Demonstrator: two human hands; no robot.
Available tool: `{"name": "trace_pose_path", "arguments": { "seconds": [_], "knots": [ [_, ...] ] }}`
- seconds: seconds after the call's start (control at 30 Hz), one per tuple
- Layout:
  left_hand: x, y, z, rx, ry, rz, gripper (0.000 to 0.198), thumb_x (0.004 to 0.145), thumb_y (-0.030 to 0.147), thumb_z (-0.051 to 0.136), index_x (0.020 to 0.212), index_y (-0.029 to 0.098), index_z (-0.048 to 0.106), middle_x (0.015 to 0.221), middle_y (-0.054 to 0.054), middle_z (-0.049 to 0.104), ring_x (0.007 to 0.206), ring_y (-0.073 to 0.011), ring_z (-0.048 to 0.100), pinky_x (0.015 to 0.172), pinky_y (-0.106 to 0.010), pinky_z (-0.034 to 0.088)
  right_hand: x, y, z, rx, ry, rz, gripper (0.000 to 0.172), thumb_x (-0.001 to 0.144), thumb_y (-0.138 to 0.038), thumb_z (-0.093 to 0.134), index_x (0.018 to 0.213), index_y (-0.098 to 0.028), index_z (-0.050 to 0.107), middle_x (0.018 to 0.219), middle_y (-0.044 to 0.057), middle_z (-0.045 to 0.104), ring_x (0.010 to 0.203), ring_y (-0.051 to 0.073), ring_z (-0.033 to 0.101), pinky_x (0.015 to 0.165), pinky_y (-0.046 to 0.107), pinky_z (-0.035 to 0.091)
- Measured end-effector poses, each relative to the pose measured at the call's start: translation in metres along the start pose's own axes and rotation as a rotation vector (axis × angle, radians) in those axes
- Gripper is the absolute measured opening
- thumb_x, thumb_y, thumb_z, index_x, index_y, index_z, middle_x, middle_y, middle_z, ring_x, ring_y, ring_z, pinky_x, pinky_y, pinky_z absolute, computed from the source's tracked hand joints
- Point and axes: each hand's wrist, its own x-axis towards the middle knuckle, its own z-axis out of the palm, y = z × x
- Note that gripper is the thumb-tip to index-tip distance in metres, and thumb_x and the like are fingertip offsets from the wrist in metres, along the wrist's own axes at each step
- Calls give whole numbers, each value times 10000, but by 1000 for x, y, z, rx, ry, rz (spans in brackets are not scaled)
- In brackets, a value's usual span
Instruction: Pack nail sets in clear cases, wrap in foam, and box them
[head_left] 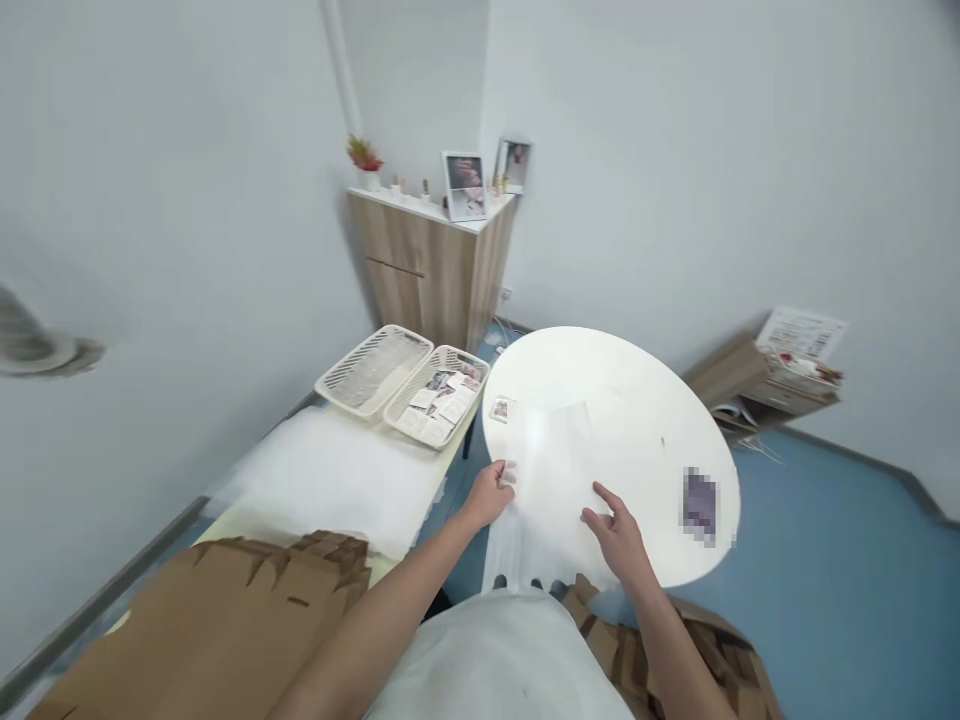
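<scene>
I see the left hand [491, 493] apparently pinching a translucent sheet [551, 465] that overhangs the round table [600, 360]; with the right hand [619, 540] spread open, its weight could drag it off.

Our two hands [616, 540], two baskets [411, 435], one round counter [637, 400]
We also count one corner cabinet [427, 255] with two framed pictures [465, 187] and one white vase [370, 181], one small flat packet [501, 409] and one wall socket [505, 294].

The counter [615, 375] is plain white, the sheet [551, 460] milky, the baskets [414, 433] cream, cardboard [217, 620] brown, floor [832, 570] blue, that cabinet [431, 265] streaky grey-brown.
</scene>
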Motion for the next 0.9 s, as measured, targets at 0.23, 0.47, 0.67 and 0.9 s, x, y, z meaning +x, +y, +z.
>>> {"name": "trace_pose_path", "arguments": {
  "seconds": [0.23,0.47,0.67,0.9],
  "knots": [
    [36,8,99,307,-52,130,160,730,187,478,826,194,607,706,-5,601,604,-133,514,603,-246,381,3,65,-73,-125,50,0,482,721,-428,500,1176,-271,494,1198,47,531,761,178,579,694,327,483],
    [73,2,147,475,1,35,132,714,218,526,832,200,582,703,-5,592,674,-153,553,646,-252,394,47,124,-100,-287,-12,3,468,778,-362,418,1229,-241,432,1245,53,487,938,191,577,804,327,463],
    [82,-15,157,680,35,-125,152,728,299,540,844,203,560,633,11,553,660,-166,552,607,-254,373,74,156,-90,-446,-133,-27,520,790,-307,392,1290,-170,355,1338,81,397,1222,210,378,969,352,348],
    [86,-21,170,816,62,-298,185,745,319,532,894,208,534,687,5,572,711,-179,567,697,-292,380,84,176,-65,-440,-247,-34,551,789,-259,390,1320,-130,312,1384,96,332,1287,225,270,998,369,306]
  ]
}}
